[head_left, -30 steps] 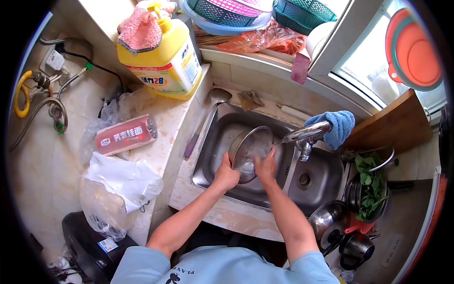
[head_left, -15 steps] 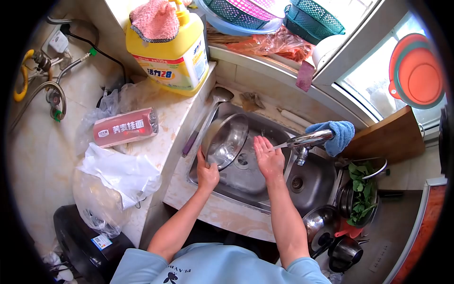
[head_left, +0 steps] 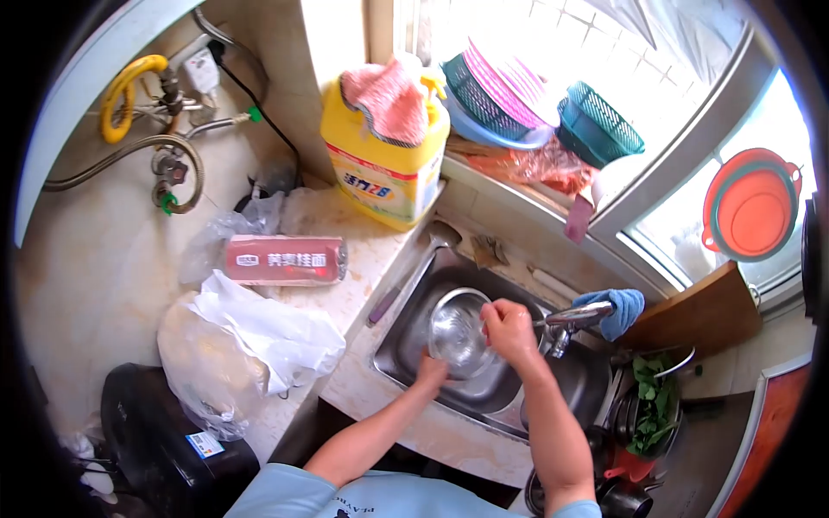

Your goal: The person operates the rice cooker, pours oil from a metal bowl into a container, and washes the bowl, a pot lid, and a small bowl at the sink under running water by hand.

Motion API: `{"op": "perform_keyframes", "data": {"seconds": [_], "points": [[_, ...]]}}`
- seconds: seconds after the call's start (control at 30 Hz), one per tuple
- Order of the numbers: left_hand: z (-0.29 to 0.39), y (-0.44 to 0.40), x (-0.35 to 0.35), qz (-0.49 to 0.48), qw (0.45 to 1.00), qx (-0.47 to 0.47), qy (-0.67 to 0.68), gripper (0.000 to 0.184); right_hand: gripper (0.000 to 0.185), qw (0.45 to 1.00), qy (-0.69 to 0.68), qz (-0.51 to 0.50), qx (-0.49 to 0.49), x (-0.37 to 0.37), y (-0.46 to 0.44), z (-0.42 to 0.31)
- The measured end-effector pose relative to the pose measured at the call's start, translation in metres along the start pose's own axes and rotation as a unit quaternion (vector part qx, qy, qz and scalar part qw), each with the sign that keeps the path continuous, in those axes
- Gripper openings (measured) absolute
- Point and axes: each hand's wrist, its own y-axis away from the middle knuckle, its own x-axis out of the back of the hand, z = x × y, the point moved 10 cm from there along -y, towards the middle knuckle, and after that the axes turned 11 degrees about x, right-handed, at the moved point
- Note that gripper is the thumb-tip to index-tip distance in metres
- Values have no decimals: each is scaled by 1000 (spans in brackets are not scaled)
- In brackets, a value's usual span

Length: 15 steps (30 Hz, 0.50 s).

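Note:
A shiny metal bowl (head_left: 458, 332) is held tilted inside the left basin of the steel sink (head_left: 413, 298). My left hand (head_left: 432, 369) grips its near left rim, the fingers partly hidden behind the bowl. Over the right rim hangs my right hand (head_left: 511, 330), wet, with curled, closed fingers; whether anything is in them is hidden. Right beside that hand is the chrome faucet (head_left: 577, 316), with its spout pointing at it. A blue cloth (head_left: 623, 312) drapes over the faucet. Left of the basin lies a ladle with a purple handle (head_left: 384, 305).
On the left counter are a yellow detergent jug (head_left: 380, 173) with a pink cloth, a red noodle pack (head_left: 285, 260) and a plastic bag (head_left: 211, 371). Leafy greens (head_left: 652, 406) and pots stand right of the sink. A wooden board (head_left: 708, 312) leans by the window.
My right hand has turned from an open palm under the faucet to closed fingers at the bowl. The bowl has moved toward the faucet in my left hand. The view has shifted.

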Motion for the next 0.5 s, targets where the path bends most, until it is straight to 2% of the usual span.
{"op": "perform_keyframes", "data": {"seconds": [0.07, 0.17, 0.27, 0.33, 0.4, 0.47, 0.5], "points": [[-26, -13, -30, -114, 989, 92, 17, 54, 24, 990, -134, -45, -5, 3, -19, -64], [-46, -22, -57, -178, 976, 126, -12, 62, 27, 962, -267, -63, -3, 7, -62, -138], [-51, -22, -57, -162, 979, 126, 13, 67, 38, 944, -327, -24, -27, 15, -114, -200], [-44, -16, -49, -139, 983, 122, 18, 64, 44, 940, -337, -23, -44, 16, -147, -236], [-37, -8, -37, -110, 988, 108, 30, 64, 51, 959, -277, -32, -46, 15, -168, -265], [-34, -10, -29, -106, 989, 98, 31, 64, 44, 985, -166, -31, -23, 12, -173, -287], [-32, -11, -25, -105, 989, 97, 30, 64, 42, 983, -178, -39, -19, 9, -179, -286]]}}
